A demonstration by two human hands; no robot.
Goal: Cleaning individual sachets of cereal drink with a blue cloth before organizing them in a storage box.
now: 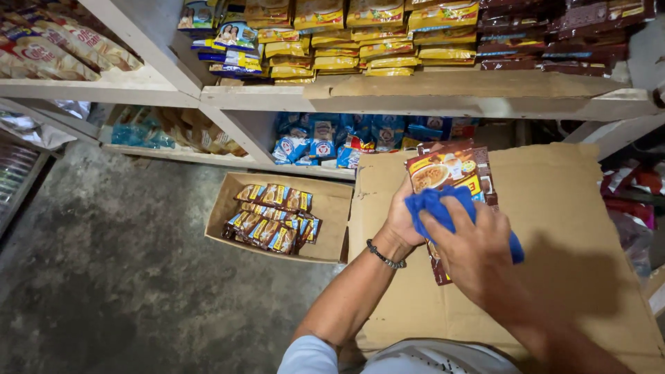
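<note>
I am looking down into a cramped storeroom with white shelves (415, 100) over a concrete floor (118, 263), and a flat sheet of cardboard (575, 228) serves as my working surface. Over that sheet, my left hand (400, 223) is closed around a small stack of brown sachets (447, 170), thumb along the near edge. My right hand (474, 246) presses a blue cloth (436, 208) against the lower face of the top sachet, its fingers curled over the cloth. Whether the cloth is pinched or only pressed flat, I cannot tell.

To wipe well, I judge the left grip should stay firm so the stack does not fan out, and the cloth should run the full face, edges included.

Left of my left hand, on the floor, sits an open cardboard box (332, 208) with rows of brown sachets of similar colouring. Beyond both hands, the lower shelf holds blue packets (312, 145). Above it lie stacks of yellow packets (374, 41), with dark red packets (554, 41) to their right.
</note>
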